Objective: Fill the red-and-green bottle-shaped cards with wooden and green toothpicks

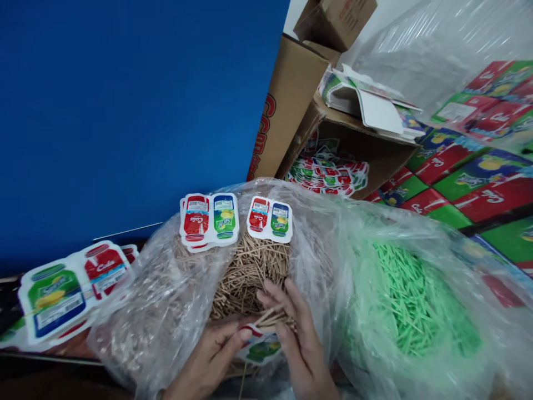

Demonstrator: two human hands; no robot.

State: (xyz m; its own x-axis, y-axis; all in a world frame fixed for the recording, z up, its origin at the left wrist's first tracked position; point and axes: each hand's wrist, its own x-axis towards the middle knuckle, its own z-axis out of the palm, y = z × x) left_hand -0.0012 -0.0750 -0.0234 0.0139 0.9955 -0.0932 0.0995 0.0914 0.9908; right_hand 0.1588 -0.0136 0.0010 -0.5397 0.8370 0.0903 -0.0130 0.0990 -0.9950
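Note:
My left hand [212,351] pinches a small printed card [260,345] with red and green can pictures, low in the middle. My right hand [296,339] closes its fingers round a few thin brown sticks [271,318] lying across that card. Both hands hover over an open clear plastic bag [166,311] full of brown sticks [245,272]. Two more stacks of printed cards [209,220] [270,218] rest on the bag's far rim.
A second clear bag of green sticks [410,300] lies to the right. Larger printed cards [70,289] sit at the left. A blue panel [125,111] stands behind. Cardboard boxes [291,111] hold more cards [328,175], and colourful printed cartons [470,178] are stacked at the right.

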